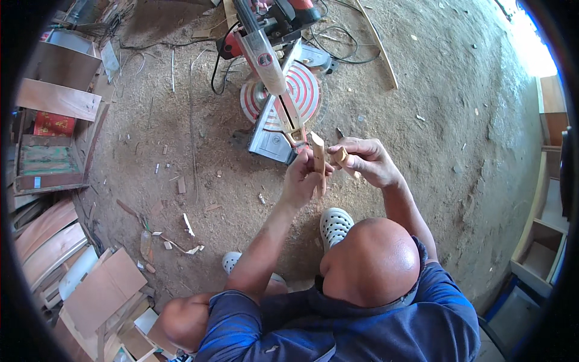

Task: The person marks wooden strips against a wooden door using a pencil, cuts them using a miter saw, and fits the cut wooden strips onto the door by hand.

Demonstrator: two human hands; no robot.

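My left hand (300, 181) is closed round a short, light-coloured wooden stick (318, 154), held nearly upright with its pale cut end on top. Close beside it, my right hand (373, 163) pinches a smaller wood piece (342, 155) between thumb and fingers. The two pieces are apart by a small gap. Just beyond both hands stands a mitre saw (265, 63) on the ground, with a round red-and-silver turntable (304, 90) and a slotted base. A thin dark-tipped object (339, 132) shows just past my right fingers; I cannot tell what it is.
Sawdust and wood scraps litter the dirt floor (434, 163). Black cable (353, 48) loops behind the saw, near a long thin strip of wood (379, 45). Boards and panels (102, 289) are piled at left, below an open wooden box (51, 154). Wooden shelving (537, 265) lines the right side.
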